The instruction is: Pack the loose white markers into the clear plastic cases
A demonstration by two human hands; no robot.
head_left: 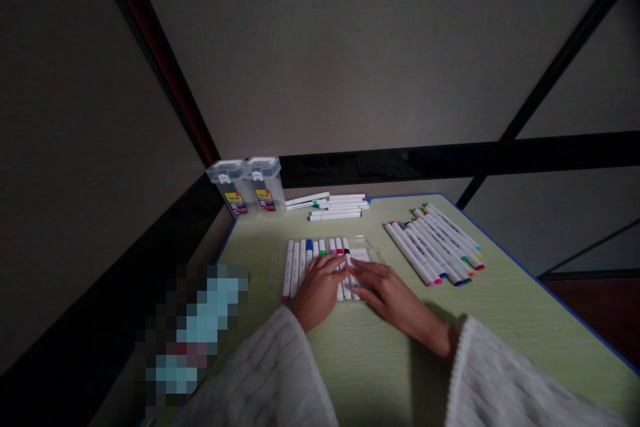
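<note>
Pale wall panels (325,47) are crossed by dark bands, and below them a light green table (360,360) is edged in blue. Straight to the middle: a row of white markers (295,267) is laid side by side in a clear case (357,237), and both hands are brought together over its right part! The left hand (317,287) is set palm down across the markers, fingers close together and bent, its forearm angled up and rightward; whether anything is pinched beneath cannot be told. From the other side, the right hand (383,287) is slanted up and leftward, thumb parted from the index finger, fingertips rested at the black-banded marker (347,252); a firm grip cannot be made out. Both forearms are wrapped in knitted sleeves (265,367). Farther right, loose markers (435,243) are heaped; behind, more markers (340,205) are stacked beside two clear boxes (247,183).
</note>
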